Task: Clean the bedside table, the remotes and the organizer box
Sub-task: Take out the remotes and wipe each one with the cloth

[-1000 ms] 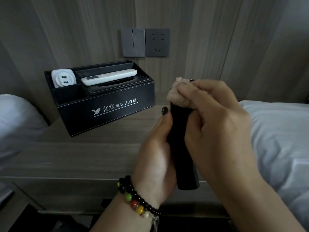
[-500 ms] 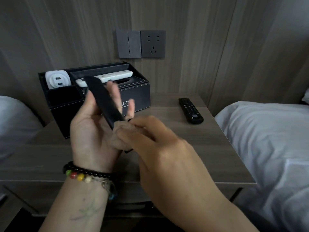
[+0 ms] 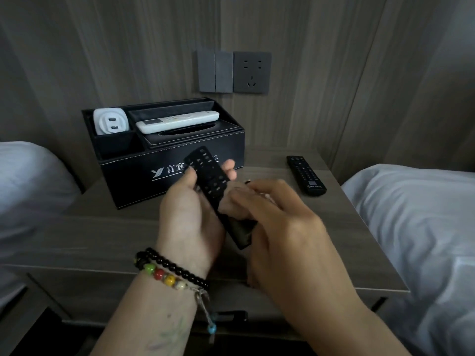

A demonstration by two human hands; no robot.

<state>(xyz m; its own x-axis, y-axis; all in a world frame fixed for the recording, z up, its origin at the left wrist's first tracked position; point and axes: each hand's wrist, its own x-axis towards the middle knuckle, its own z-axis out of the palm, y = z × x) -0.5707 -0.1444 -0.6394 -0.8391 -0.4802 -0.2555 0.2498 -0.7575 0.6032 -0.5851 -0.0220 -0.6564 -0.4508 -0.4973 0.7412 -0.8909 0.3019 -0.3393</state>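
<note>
Item: black remote (image 3: 209, 181), buttons up, which we gripped in our left hand (image 3: 190, 217); our right hand (image 3: 280, 227) pinched its lower end above the desk (image 3: 102, 235).

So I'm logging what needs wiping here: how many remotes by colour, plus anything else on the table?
Black remotes: 2, one held in the left hand at, one lying on the bedside table at
White remotes: 1, in the organizer box at
White USB charger: 1
Organizer boxes: 1
Total: 5
</note>
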